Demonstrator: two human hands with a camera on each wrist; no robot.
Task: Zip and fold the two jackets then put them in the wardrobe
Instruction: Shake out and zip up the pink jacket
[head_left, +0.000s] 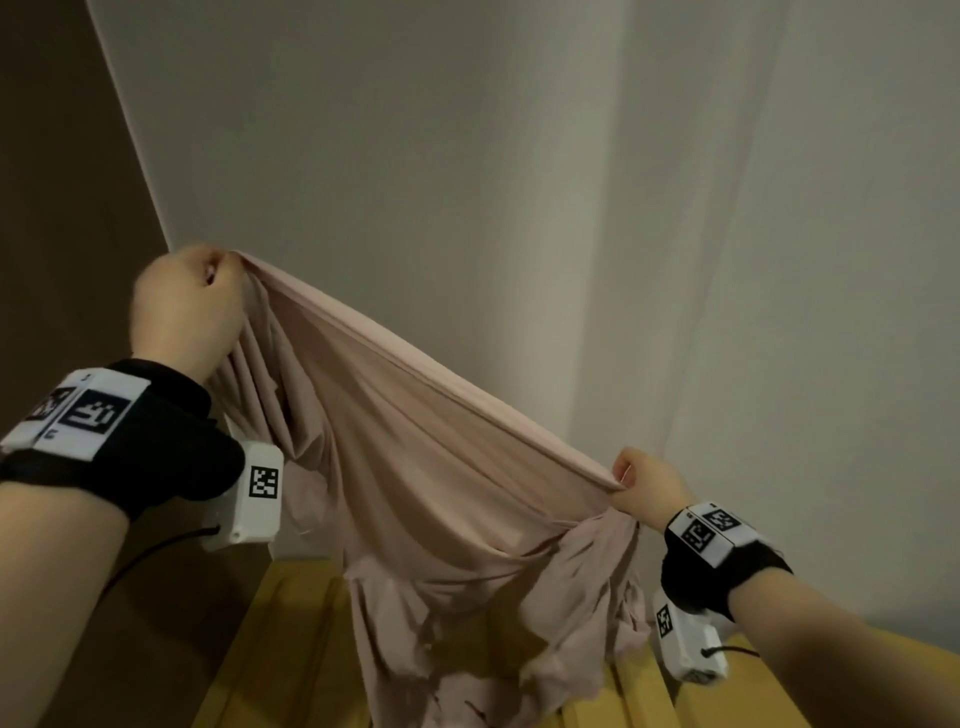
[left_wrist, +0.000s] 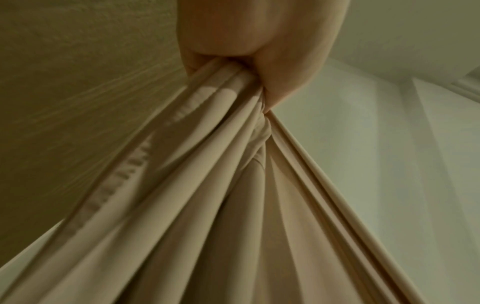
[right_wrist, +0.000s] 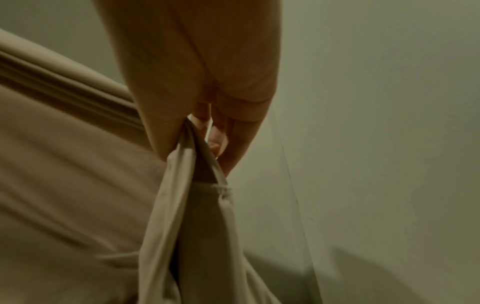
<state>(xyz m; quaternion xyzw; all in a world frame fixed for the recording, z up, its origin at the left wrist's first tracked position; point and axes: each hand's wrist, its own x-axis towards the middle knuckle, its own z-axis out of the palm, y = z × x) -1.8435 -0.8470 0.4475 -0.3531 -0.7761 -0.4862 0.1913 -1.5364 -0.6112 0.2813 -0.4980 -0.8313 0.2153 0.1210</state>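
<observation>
A thin dusty-pink jacket (head_left: 441, 467) hangs stretched in the air between my two hands, in front of a pale wall. My left hand (head_left: 192, 306) is raised high at the left and grips a bunched corner of the jacket (left_wrist: 207, 185) in its fist (left_wrist: 254, 51). Lower at the right, my right hand (head_left: 644, 486) pinches the other end of the taut top edge; the jacket (right_wrist: 182, 216) hangs from those fingers (right_wrist: 166, 127). The cloth sags in folds, its lower part trailing toward a yellow surface. No zipper or second jacket shows clearly.
A yellow-ochre ribbed surface (head_left: 291, 649) lies below the hanging cloth. A pale wall (head_left: 571, 208) fills the background, with a dark brown panel (head_left: 57, 182) along the left.
</observation>
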